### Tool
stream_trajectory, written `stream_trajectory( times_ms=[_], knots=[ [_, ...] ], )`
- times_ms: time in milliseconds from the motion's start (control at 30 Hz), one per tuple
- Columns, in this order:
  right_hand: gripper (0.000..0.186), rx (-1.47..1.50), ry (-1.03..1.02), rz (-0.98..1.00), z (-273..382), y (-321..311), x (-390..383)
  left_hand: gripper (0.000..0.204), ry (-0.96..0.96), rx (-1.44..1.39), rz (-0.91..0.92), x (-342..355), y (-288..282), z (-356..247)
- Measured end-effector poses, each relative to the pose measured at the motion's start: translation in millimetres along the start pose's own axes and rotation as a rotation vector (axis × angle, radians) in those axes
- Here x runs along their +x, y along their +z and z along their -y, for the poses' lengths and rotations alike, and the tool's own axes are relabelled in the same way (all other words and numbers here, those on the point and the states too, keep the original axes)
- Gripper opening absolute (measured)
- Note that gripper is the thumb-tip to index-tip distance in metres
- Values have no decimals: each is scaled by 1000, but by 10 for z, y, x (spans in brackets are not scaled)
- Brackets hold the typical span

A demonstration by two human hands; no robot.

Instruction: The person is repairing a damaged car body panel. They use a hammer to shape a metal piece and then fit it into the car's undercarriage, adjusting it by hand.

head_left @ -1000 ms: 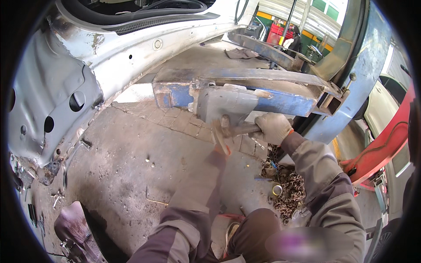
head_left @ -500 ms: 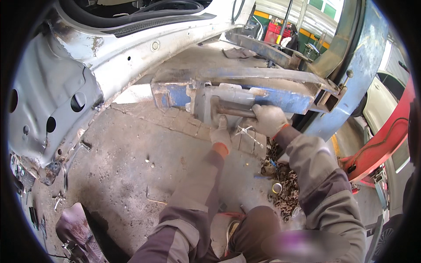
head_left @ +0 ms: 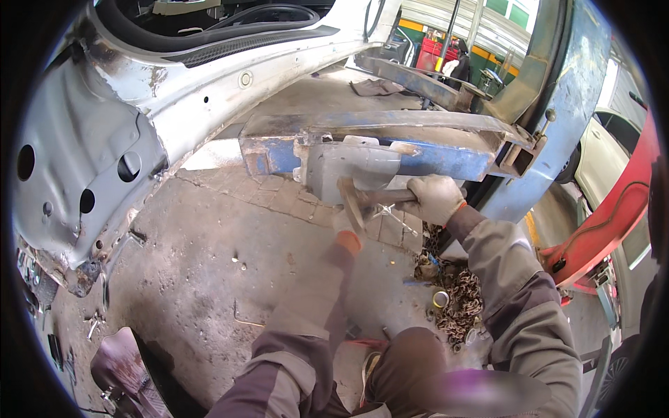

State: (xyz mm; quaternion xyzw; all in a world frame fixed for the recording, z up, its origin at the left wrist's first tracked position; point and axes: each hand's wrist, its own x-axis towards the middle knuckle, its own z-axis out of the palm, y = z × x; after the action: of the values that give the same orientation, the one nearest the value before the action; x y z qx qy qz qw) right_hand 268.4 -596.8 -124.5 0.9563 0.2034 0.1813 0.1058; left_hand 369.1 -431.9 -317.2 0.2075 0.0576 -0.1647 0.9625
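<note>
My gloved right hand [head_left: 433, 198] grips the handle of a hammer [head_left: 352, 202], whose head sits in front of a grey metal piece [head_left: 348, 164] on the blue steel beam [head_left: 453, 157]. Behind and just below that head, my gloved left hand [head_left: 343, 224] is near the metal piece; its fingers are hidden, so what it holds is unclear. A silver cross-shaped tool [head_left: 403, 223] shows below the hammer handle.
A stripped white car body [head_left: 188, 97] fills the left. A blue lift post [head_left: 571, 76] and red metal arm [head_left: 606, 230] stand right. A rusty chain [head_left: 456, 306] and dark-backed panel [head_left: 118, 366] lie on the concrete floor [head_left: 195, 272].
The hammer head has swung: half a second ago it was higher against the grey piece with my left thumb visible below; now it is lower, covering my left hand's fingers.
</note>
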Motion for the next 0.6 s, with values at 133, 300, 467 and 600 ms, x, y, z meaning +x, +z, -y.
stream_trajectory(
  times_ms=[133,300,467,600],
  knots=[
    [47,-12,132,-26,-212,38,11,48,169,378,13,12,-106,121],
    [45,14,64,51,24,-44,-21,48,82,39,2,101,-145,20],
    [50,40,176,18,104,14,225,52,113,169,-3,146,-207,97],
    [49,-5,148,174,257,22,141,54,103,224,28,-13,-59,167]
  ],
)
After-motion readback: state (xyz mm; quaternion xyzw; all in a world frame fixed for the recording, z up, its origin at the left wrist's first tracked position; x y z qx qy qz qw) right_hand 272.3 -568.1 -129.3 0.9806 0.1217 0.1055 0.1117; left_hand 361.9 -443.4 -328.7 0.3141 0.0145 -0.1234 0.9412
